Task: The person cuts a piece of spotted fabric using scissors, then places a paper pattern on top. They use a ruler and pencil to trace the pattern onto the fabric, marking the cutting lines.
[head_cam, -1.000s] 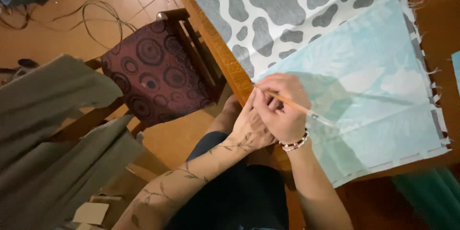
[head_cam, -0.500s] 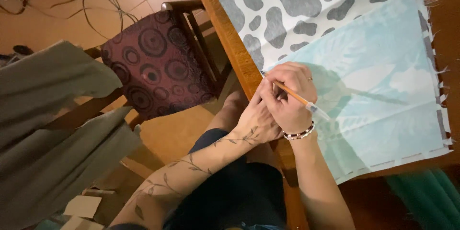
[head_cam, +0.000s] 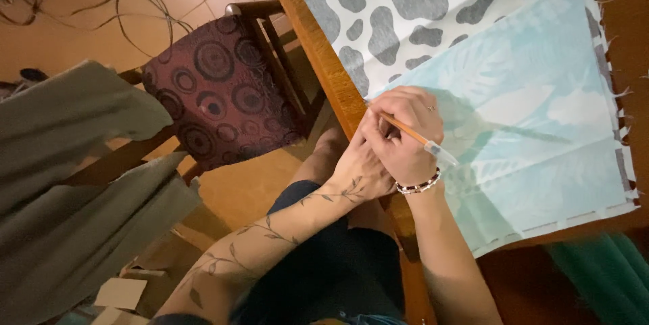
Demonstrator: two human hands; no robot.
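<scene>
A person's two forearms meet at the near edge of a wooden bench (head_cam: 324, 61). The right hand (head_cam: 405, 132) is closed around an orange pencil (head_cam: 409, 133) with a clear cap, resting on pale blue fabric (head_cam: 534, 129). The left hand (head_cam: 358, 169) is curled against the right one, its grip hidden. Farther along lies grey-spotted white fabric (head_cam: 405, 7). A maroon patterned chair (head_cam: 216, 88) stands beside the bench.
</scene>
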